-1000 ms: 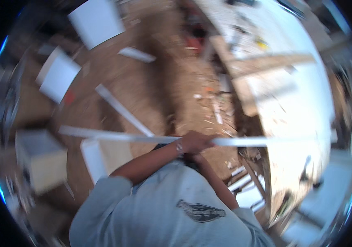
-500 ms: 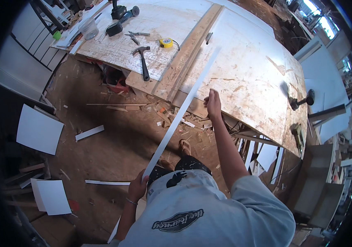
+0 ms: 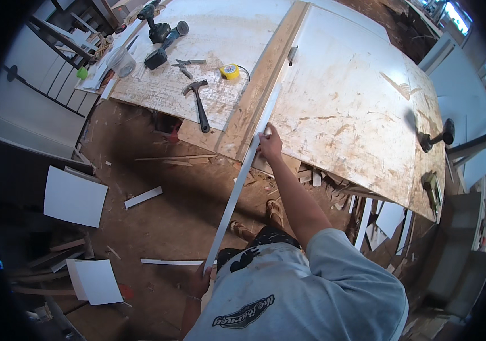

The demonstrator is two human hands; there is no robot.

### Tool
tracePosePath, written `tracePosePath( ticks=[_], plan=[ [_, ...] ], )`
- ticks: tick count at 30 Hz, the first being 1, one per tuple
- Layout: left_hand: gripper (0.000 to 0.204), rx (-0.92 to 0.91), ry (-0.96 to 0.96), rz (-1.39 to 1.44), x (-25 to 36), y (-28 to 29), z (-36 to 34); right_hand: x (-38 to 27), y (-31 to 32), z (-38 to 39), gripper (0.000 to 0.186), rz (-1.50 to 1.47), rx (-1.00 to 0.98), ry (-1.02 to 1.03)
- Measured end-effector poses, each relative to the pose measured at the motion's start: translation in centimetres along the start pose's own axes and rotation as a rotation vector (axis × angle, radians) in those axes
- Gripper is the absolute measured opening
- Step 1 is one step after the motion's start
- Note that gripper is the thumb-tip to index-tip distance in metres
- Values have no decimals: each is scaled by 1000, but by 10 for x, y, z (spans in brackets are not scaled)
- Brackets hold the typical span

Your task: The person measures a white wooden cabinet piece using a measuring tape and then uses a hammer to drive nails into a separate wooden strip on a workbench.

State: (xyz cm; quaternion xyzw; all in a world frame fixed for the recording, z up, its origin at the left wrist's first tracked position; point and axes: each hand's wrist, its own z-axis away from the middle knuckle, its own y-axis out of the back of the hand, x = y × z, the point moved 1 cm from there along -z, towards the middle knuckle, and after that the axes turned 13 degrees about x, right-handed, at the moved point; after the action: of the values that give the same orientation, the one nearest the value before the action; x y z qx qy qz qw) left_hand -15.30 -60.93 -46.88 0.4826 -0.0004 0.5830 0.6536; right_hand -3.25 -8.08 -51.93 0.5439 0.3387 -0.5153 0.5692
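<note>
While your left hand [image 3: 198, 282] clasps the near end of the white strip [image 3: 235, 193], your right hand [image 3: 270, 145] pinches it over the tabletop [image 3: 345, 113] edge; positioning seems underway, calling for steady alignment.

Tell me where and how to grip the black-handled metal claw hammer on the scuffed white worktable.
Take the claw hammer by the lower half of its black handle, probably best from the near side of the worktable: the metal head points away, while the handle's end faces the person. The left hand and right hand hold the long white strip, so one must let go.
</note>
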Motion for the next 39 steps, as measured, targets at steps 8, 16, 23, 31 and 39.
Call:
tracePosePath(
  ticks=[8,16,23,31,39],
  plan=[
    [51,20,-22,58,0,-14,-14,-20,-2,-14,54,97,40,-19],
    [55,-40,86,-30,59,-17,-42,-23,-6,-63,50,142,73,-2],
    [52,-5,149,103,78,-33,-69,-43,-8,-104,48,113,51,-88],
    [50,-55,125,190,104,-43,-100,-54,-4,-146,48,118,62,-114],
    [49,-58,136,103,116,-48,-116,-48,-12,-165,49,115,80,-75]
  ],
)
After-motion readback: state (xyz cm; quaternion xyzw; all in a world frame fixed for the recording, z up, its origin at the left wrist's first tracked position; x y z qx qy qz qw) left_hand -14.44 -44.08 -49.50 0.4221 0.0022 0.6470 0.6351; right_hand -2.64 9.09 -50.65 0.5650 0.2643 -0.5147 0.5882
